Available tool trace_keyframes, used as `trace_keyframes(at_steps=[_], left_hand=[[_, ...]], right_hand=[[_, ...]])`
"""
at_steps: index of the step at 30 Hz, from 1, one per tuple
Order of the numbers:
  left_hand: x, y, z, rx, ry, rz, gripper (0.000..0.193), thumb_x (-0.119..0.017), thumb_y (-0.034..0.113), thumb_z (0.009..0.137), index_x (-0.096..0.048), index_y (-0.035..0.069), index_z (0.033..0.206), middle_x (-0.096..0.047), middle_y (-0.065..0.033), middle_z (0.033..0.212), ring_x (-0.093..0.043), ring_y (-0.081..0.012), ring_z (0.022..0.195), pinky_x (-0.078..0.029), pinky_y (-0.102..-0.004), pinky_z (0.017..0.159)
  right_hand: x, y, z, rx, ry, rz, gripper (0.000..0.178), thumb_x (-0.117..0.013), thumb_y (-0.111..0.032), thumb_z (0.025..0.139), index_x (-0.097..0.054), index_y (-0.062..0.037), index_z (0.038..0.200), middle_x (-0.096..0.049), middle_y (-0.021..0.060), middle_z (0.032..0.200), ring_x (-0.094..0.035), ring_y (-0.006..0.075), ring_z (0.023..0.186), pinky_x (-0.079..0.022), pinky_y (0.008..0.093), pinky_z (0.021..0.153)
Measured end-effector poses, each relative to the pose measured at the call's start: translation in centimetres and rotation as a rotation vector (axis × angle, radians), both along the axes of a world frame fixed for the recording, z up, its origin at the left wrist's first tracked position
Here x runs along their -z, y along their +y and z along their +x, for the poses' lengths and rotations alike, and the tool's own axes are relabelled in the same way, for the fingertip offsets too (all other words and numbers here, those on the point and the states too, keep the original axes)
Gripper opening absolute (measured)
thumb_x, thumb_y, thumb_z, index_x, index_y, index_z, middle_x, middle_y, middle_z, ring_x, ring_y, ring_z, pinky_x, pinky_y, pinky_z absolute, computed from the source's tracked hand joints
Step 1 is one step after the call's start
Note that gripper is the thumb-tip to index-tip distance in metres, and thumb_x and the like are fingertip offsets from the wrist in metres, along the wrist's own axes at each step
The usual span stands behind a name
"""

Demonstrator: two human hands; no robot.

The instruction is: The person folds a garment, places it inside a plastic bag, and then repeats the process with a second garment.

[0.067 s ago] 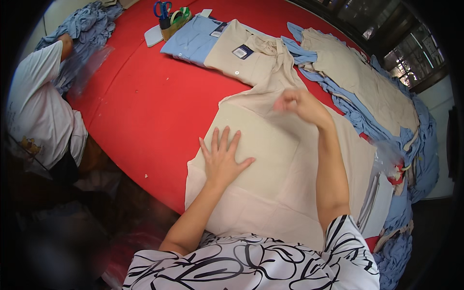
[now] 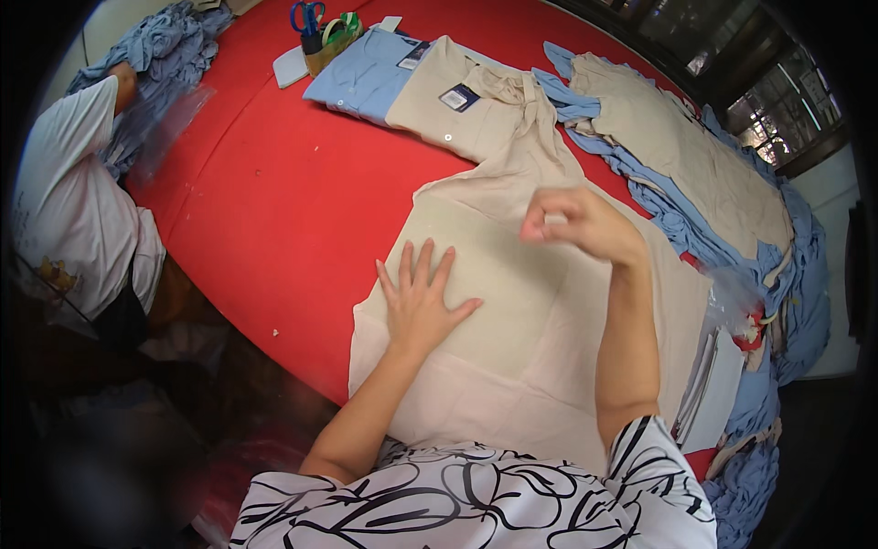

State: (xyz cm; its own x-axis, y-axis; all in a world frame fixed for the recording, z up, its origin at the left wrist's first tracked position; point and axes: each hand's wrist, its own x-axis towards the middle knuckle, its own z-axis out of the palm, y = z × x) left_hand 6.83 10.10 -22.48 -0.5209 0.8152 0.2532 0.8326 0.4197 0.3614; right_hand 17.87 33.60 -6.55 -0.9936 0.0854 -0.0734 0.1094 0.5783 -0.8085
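A beige garment of thin cloth is spread over the red table in front of me. On it shows a pale, flat, roughly rectangular panel; I cannot tell if it lies on the cloth or under it. My left hand rests flat on this panel, fingers spread. Raised above the panel's far right part, my right hand has its fingers curled and the thumb brought toward them. Its fingertips are slightly blurred, and anything between them is too small to make out.
Folded light blue and beige shirts with dark tags lie beyond. Behind them stands a holder with blue-handled scissors and tape. Beige and blue garments are heaped at right. A person in white is at left, beside blue clothes.
My right hand has come toward me and a little down in the picture, its fingers still curled. My left hand has stayed flat in the same place.
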Motion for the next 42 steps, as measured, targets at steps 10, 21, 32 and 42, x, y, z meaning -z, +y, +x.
trace_keyframes(at_steps=[10,21,32,42], left_hand=[[-0.3,0.8,0.8,0.003,0.008,0.016,0.084,-0.072,0.065,0.074,-0.054,0.018,0.141,-0.042,-0.0111,0.151,-0.027,-0.0351,0.146,-0.013,-0.07,0.114],[2.2,-0.9,0.0,0.091,0.067,0.096,0.067,-0.055,0.048,0.091,-0.046,0.012,0.147,-0.033,-0.0104,0.157,-0.018,-0.0345,0.15,-0.014,-0.0641,0.118],[0.4,-0.7,0.4,0.106,0.127,0.006,0.053,-0.051,0.017,0.092,-0.049,0.02,0.144,-0.041,-0.0071,0.151,-0.034,-0.0279,0.144,-0.016,-0.0554,0.121],[0.4,-0.6,1.1,0.131,-0.047,0.21,0.042,-0.054,0.003,0.087,-0.064,0.011,0.127,-0.057,-0.0095,0.122,-0.053,-0.0263,0.121,-0.021,-0.046,0.123]], right_hand=[[14.0,9.2,-3.1,1.148,0.017,0.693,0.041,-0.069,-0.034,0.089,-0.068,-0.0061,0.118,-0.068,0.0159,0.108,-0.058,0.0335,0.114,-0.044,0.0447,0.097],[10.4,-3.1,-0.5,0.568,0.314,0.071,0.044,-0.058,-0.026,0.098,-0.056,-0.0059,0.137,-0.051,0.0163,0.145,-0.046,0.0292,0.136,-0.035,0.0391,0.114],[11.4,0.1,11.1,0.679,-0.117,0.589,0.053,-0.052,0.003,0.081,-0.063,-0.0119,0.131,-0.061,0.0159,0.133,-0.053,0.0307,0.129,-0.04,0.0437,0.109],[6.4,-2.8,37.4,1.249,-0.298,1.185,0.021,-0.065,-0.006,0.076,-0.066,-0.0118,0.097,-0.061,0.0087,0.098,-0.053,0.032,0.11,-0.028,0.0624,0.11]])
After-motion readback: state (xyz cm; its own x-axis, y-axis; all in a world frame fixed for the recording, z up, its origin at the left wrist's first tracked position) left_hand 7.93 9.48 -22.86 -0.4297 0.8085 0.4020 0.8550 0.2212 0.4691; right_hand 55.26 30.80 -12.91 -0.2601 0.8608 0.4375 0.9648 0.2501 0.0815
